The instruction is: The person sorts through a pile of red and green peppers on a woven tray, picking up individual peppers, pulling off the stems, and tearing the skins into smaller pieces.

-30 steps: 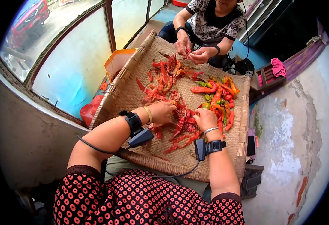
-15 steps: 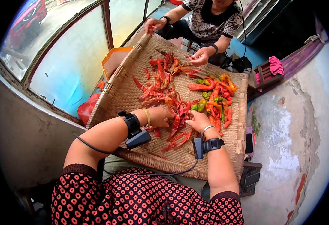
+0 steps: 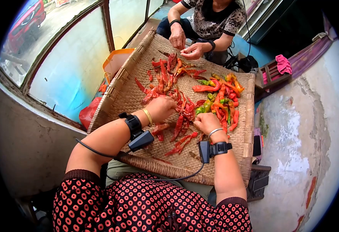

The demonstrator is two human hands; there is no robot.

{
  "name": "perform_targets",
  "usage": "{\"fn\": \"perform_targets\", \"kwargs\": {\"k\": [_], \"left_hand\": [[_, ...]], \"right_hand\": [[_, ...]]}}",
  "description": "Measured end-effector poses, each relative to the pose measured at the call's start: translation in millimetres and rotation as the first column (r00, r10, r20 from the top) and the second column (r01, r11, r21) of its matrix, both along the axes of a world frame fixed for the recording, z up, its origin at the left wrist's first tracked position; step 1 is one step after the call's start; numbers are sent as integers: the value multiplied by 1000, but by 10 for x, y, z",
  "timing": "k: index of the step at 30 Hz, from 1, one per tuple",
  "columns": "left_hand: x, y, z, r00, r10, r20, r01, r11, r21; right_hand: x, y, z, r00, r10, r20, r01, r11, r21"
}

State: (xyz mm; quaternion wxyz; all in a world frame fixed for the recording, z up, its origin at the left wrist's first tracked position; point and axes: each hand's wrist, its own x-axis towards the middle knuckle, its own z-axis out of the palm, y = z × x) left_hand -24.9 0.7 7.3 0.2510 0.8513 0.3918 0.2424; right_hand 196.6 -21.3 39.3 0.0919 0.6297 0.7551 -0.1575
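A woven tray (image 3: 138, 69) lies across my lap with chili peppers spread on it. My left hand (image 3: 161, 109) is curled over the wrinkled, dried red chilies (image 3: 185, 106) in the middle, its fingertips closed on one of them. Just right of these, my right hand (image 3: 207, 123) has its thumb and fingers drawn together; what is in the pinch is hidden. Beyond it lies a heap of fresher red, orange and green peppers (image 3: 223, 96). Several loose dried chilies (image 3: 183, 144) rest nearer to me.
Across the tray sits another person (image 3: 216, 19), hands close together over the far edge. An orange-rimmed container (image 3: 117, 60) and a red plastic bag (image 3: 90, 112) stand left, beside the window. A worn wall (image 3: 293, 154) rises at right.
My left hand has lifted and moved away from me over the dried chilies. My right hand's fingers have drawn in. The other person's hand has left the tray's corner and joined their other hand.
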Motion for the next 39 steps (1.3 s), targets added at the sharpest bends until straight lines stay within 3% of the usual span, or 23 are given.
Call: {"fn": "perform_targets", "kwargs": {"k": [1,2,4,7,11,16,19,22,24,25,26,27,29,30,31,33,34,36,37,39], "left_hand": [[-1,3,-5,1000,0,-1,0,1000,0],[-3,6,-18,999,37,11,-37,999,-1],[-5,9,-63,997,76,21,-75,997,-5],[9,-5,-104,999,0,-43,-2,999,-49],[81,-60,-152,989,-126,-75,116,985,-127],[110,-109,-5,995,-23,101,16,998,66],[123,-86,115,986,-69,151,54,994,98],[89,1,147,988,-99,123,94,995,43],[47,14,254,983,-33,183,36,999,-11],[4,30,346,981,5,195,-34,988,149],[-41,75,399,957,73,280,-125,977,173],[-92,132,456,921,135,365,-216,958,190],[-274,238,697,793,243,559,-445,858,258],[-406,327,720,724,318,612,-544,809,224],[-555,410,738,646,384,660,-635,750,184],[-802,534,765,395,524,755,-706,699,-116],[-964,632,692,395,523,755,-707,699,-114],[-1221,804,411,448,794,411,-884,461,72],[-1236,778,365,451,867,211,-891,449,62],[-1109,792,165,472,841,266,-868,390,308]], "right_hand": [[-21,-5,-18,989,30,-142,-19,997,78],[-43,1,-47,989,30,-142,-19,997,78],[-88,11,-123,983,5,-183,39,970,238],[-152,-2,-195,945,-97,-311,170,962,215],[-155,-9,-335,885,-91,-456,159,981,112],[-181,-5,-93,879,39,-476,23,992,122],[-209,-33,115,819,76,-569,-28,995,93],[-221,-22,102,497,-211,-842,125,977,-171],[-215,-17,70,332,-239,-912,150,969,-199],[-231,-17,85,209,-264,-942,171,958,-231],[-236,-28,133,153,-280,-948,205,947,-246],[-240,-19,131,152,-278,-949,201,948,-245],[-228,1,92,372,-234,-898,171,968,-181],[-184,24,-42,432,-143,-890,61,990,-129],[-176,29,-125,431,-142,-891,62,990,-128],[-204,25,-220,586,-11,-811,-121,988,-101],[-242,-6,-167,623,-19,-782,-148,979,-142],[-316,-49,-140,650,47,-759,-192,976,-105],[-342,-64,-132,673,110,-731,-235,969,-71],[-346,-69,-172,680,174,-712,-273,962,-26]]}}
